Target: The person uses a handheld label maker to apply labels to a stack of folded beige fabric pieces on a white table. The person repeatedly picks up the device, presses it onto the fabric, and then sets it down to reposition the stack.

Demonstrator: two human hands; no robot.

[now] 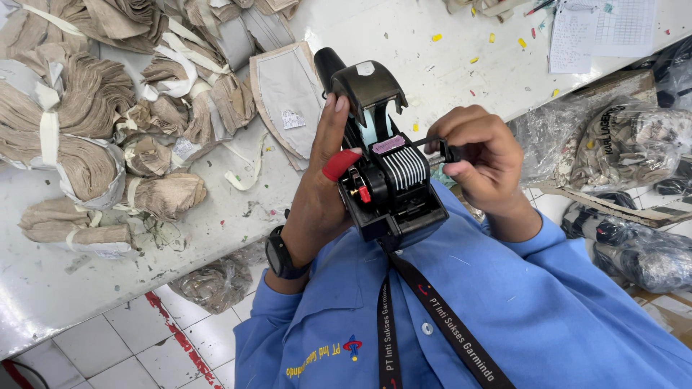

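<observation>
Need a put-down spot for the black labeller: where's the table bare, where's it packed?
Bare patches: white table between the grey cut panel and the paper sheets, only small coloured scraps there; also the front edge strip below the tied fabric bundles. Crowded: the whole upper left, stacked bundles touching each other.
</observation>
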